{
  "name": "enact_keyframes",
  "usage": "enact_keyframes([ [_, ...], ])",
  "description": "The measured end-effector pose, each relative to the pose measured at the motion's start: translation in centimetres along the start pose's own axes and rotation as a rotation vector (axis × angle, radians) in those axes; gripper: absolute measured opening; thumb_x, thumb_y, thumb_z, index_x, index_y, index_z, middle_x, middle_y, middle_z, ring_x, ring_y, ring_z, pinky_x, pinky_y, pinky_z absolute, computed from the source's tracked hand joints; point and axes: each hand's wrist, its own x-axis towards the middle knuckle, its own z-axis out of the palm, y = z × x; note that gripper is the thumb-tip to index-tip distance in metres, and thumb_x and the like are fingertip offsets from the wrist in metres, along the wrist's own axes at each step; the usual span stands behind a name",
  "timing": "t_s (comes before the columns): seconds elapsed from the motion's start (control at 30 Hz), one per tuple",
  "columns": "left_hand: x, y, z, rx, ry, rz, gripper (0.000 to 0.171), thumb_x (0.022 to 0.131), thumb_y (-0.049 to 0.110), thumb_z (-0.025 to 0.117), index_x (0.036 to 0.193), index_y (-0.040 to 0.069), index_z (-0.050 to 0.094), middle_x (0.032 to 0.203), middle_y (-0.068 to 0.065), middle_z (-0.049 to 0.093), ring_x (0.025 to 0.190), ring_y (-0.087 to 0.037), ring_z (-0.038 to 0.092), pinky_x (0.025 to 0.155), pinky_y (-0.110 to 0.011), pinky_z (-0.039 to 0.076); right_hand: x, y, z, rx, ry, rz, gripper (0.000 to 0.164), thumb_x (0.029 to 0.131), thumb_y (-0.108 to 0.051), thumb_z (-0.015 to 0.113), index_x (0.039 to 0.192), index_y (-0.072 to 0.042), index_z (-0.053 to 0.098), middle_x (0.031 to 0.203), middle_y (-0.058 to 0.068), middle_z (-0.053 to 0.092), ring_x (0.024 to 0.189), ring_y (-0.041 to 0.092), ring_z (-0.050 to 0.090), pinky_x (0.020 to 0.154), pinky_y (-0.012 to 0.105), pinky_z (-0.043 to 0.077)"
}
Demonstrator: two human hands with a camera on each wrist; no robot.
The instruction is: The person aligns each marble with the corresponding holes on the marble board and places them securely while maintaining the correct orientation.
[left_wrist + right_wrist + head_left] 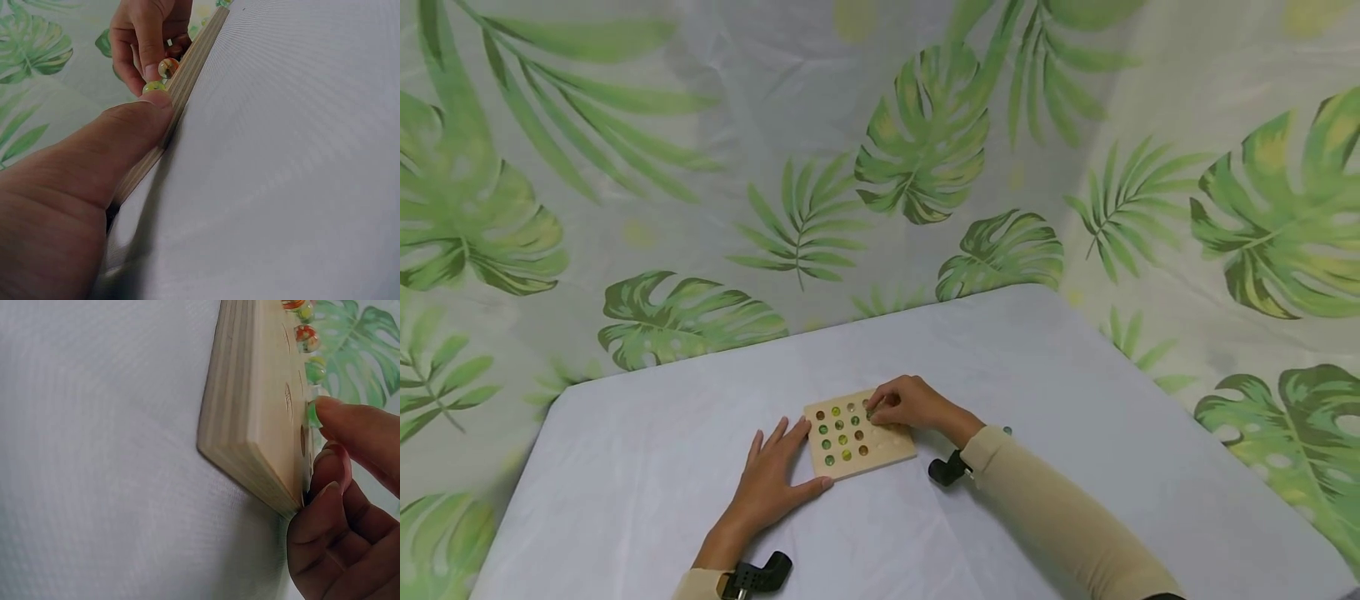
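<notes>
A pale wooden board lies on the table, with rows of coloured glass marbles sitting in its round hollows. My left hand is spread at the board's left side, fingertips at the edge and thumb at the near corner; in the left wrist view the thumb lies against the edge beside a yellow-green marble. Over the board's far right part, my right hand pinches a green marble between thumb and forefinger, right at the surface. Several hollows on the right side hold no marble.
A loose marble lies on the white table, right of the board and just beyond the right sleeve. Leaf-patterned cloth hangs behind the table and along its right side. Each wrist wears a small black camera.
</notes>
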Motion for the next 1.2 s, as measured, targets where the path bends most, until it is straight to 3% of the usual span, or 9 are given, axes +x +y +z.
enact_keyframes([
  [0.5, -0.3, -0.2, 0.2, -0.007, 0.007, 0.004, 0.098, 0.074, 0.068, 0.068, 0.15, 0.015, 0.037, 0.152, -0.004, 0.038, 0.145, -0.029, 0.02, 0.118, -0.052, 0.001, -0.4, -0.2, -0.3, 0.013, -0.029, 0.0, 0.017, 0.086, -0.027, 0.075, 0.102, -0.02, 0.076, 0.077, -0.008, 0.066, 0.066, 0.009, 0.056, 0.059, 0.023, 0.048],
  [0.93, 0.0, -0.1, 0.1, 0.011, 0.022, 0.03, 0.097, 0.075, 0.063, 0.07, 0.15, 0.012, 0.036, 0.152, -0.006, 0.037, 0.145, -0.031, 0.021, 0.118, -0.052, 0.001, -1.8, -0.4, -3.3, -0.036, -0.004, -0.071, 0.017, 0.088, -0.024, 0.072, 0.103, -0.017, 0.075, 0.081, -0.004, 0.064, 0.071, 0.013, 0.059, 0.059, 0.028, 0.051],
  [1.2, -0.1, -0.2, 0.1, -0.004, 0.014, 0.026, 0.098, 0.075, 0.065, 0.069, 0.151, 0.014, 0.035, 0.153, -0.004, 0.036, 0.146, -0.028, 0.018, 0.119, -0.05, -0.001, -2.8, 0.5, -4.7, -0.043, 0.012, -0.066, 0.019, 0.088, -0.024, 0.073, 0.104, -0.015, 0.074, 0.083, -0.003, 0.064, 0.071, 0.014, 0.058, 0.061, 0.03, 0.052],
])
